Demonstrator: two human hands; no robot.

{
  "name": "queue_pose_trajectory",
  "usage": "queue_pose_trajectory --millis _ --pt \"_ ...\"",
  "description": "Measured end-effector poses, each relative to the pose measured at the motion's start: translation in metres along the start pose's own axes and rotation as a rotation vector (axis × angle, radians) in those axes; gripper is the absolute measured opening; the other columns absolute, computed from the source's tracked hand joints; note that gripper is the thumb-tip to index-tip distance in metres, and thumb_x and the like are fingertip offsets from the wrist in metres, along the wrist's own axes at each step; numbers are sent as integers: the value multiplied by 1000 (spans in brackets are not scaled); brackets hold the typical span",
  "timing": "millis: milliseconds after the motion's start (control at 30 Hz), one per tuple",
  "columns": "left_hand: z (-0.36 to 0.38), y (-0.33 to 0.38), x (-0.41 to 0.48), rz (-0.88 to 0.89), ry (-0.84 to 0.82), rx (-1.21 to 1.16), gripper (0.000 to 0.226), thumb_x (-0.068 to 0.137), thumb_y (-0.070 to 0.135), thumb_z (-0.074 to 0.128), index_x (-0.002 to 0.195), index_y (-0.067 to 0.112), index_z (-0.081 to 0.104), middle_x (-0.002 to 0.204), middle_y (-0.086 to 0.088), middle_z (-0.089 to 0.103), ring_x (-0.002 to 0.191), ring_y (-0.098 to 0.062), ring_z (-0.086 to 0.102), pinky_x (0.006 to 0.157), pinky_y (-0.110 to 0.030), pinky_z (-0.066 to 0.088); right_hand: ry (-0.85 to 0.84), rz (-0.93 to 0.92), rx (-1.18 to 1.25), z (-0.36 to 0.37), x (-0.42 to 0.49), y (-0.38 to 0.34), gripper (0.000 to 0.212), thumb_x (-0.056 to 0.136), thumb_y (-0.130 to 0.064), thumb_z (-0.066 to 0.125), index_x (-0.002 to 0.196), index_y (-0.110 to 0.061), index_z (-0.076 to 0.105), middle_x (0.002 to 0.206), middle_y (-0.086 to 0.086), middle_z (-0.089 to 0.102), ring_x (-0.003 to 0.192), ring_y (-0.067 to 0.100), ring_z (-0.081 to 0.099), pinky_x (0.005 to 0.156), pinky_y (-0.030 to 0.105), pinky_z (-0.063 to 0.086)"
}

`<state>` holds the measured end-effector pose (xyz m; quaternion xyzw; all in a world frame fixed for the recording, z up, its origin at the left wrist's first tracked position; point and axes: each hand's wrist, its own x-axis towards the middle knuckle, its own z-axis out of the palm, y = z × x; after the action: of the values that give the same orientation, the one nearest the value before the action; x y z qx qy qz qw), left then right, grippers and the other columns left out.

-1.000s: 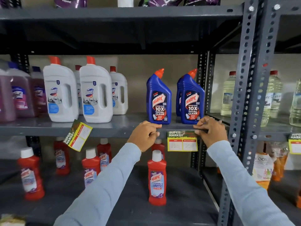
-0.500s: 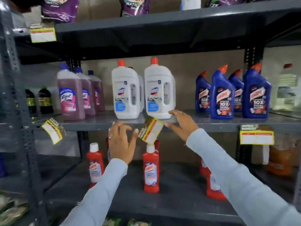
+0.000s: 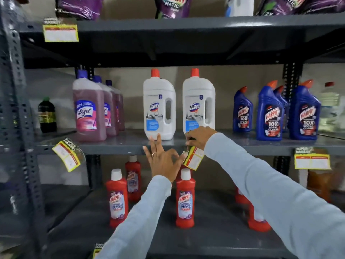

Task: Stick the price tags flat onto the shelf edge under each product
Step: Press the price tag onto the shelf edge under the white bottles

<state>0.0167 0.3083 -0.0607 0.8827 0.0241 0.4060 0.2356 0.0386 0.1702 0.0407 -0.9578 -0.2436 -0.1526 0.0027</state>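
Where the middle shelf edge runs beneath two white Domex bottles, a yellow and red price tag hangs crooked, tilted down to the left. The right hand pinches the tag's top corner against the shelf edge, fingers closed on it. The left hand is just beside the tag's lower left corner, thumb and forefinger nearly meeting there while the other fingers spread wide upward; whether it grips the tag cannot be told. This looks like the straightening step. Next, the tag likely needs turning level and pressing flat. Farther left, another tag also hangs askew under purple Lizol bottles; a tag at right under the blue Harpic bottles sits level.
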Motion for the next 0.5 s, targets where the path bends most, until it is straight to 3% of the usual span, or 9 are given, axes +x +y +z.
queue_pose_trajectory --millis 167,300,500 --pt "0 -1 3 -58 -99 -4 31 73 59 65 79 29 71 158 1 19 146 -29 -15 110 -58 -20 4 12 36 -4 1 -2 28 91 -35 52 111 -17 60 116 11 61 103 29 59 82 34 47" --pt "1 3 6 -81 -86 -82 27 79 53 63 78 28 72 156 4 24 146 -30 -15 110 -59 -20 32 34 97 -6 1 2 29 88 -36 58 108 -17 64 115 8 62 102 28 61 78 29 45" --pt "-8 -5 11 -39 -134 -89 20 85 45 58 80 30 69 148 5 38 148 -27 -5 110 -62 -21 100 127 335 2 -4 16 29 76 -32 73 101 -16 72 117 6 65 107 25 61 90 36 51"
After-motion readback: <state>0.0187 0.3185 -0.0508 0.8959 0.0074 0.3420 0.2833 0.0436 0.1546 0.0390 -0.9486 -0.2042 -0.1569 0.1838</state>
